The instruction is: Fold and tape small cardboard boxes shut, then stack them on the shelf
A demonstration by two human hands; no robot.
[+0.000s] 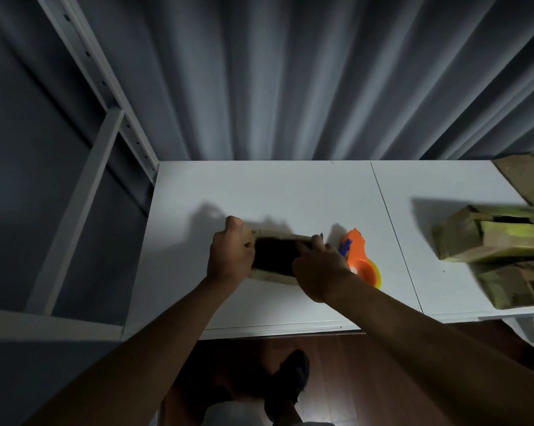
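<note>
- Task object: one small cardboard box (273,256) sits on the white desk (290,192), near the front-centre, with its top open and the dark interior showing.
- Left hand (229,256): the grip is closed around the left end of the box, fingers curled over the far corner.
- Right hand (319,267): the grip is curled onto the right end of the box; which flap the fingertips pinch cannot be told, as the view is blurred.
- Tape dispenser (359,256): orange body with a blue part, lying on the desk just beside the right hand, untouched.
- Progress, judged: the box in hand is not yet folded shut and carries no visible tape. Folding, taping and shelving are all left for it.
- Supply: a pile of cardboard boxes (490,241) lies at the right end of the desk, well apart from the hands; several look open or loosely folded, so more units probably remain.
- Shelf frame (106,124): white metal uprights stand to the left of the desk; no stacked boxes are visible on it.
- Edges: the box is closer to the front desk edge than to the curtain (290,72) behind.
- Open room: bare desk surface lies behind and to the left of the box; the dispenser limits room to the right.
</note>
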